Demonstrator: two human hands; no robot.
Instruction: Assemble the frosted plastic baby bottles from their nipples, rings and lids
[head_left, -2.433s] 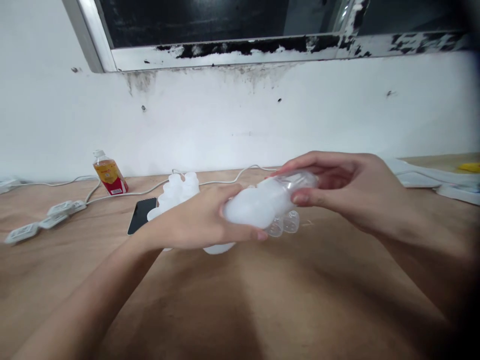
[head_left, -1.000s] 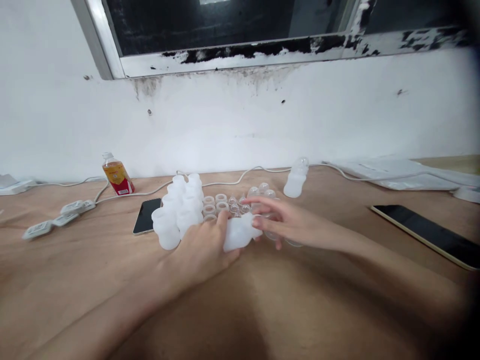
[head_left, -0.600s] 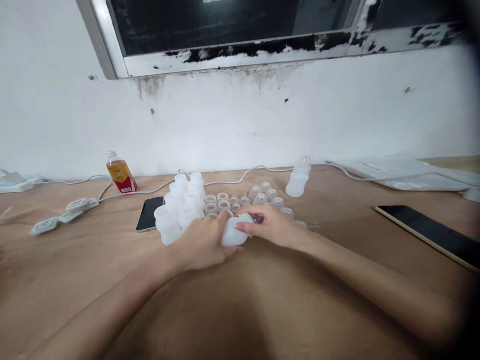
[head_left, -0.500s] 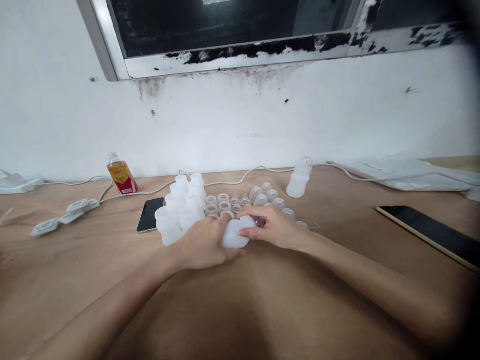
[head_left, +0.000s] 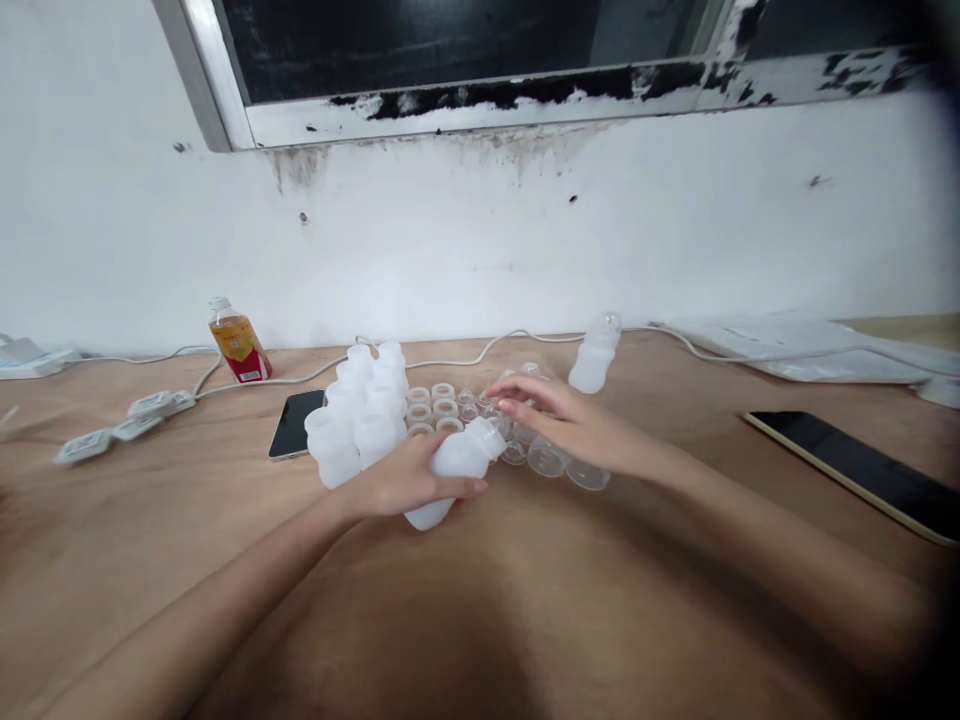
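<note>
In my left hand point(head_left: 412, 475) a frosted white baby bottle point(head_left: 459, 455) lies tilted, its neck pointing up and right with a clear ring on it. Fingers stretched, my right hand point(head_left: 559, 412) is over the clear teats point(head_left: 468, 412) and the clear domed caps point(head_left: 546, 457), holding nothing visible. It hides part of them. Several clear rings point(head_left: 445, 408) lie in rows beside the teats. Left of the rings stand rows of open frosted bottles point(head_left: 336, 445). One capped baby bottle point(head_left: 592, 360) stands apart at the back right.
A phone point(head_left: 298, 424) lies left of the bottles, and a larger dark device point(head_left: 855, 470) lies far right. Behind run a white cable point(head_left: 484, 357), a drink bottle point(head_left: 240, 340) and a plastic bag point(head_left: 795, 350). Small white plug-like blocks point(head_left: 135, 425) lie left.
My right hand has let go of the bottle's neck and moved slightly up and right, opening. The bottle in my left hand now tilts up to the right with a ring on its neck.
</note>
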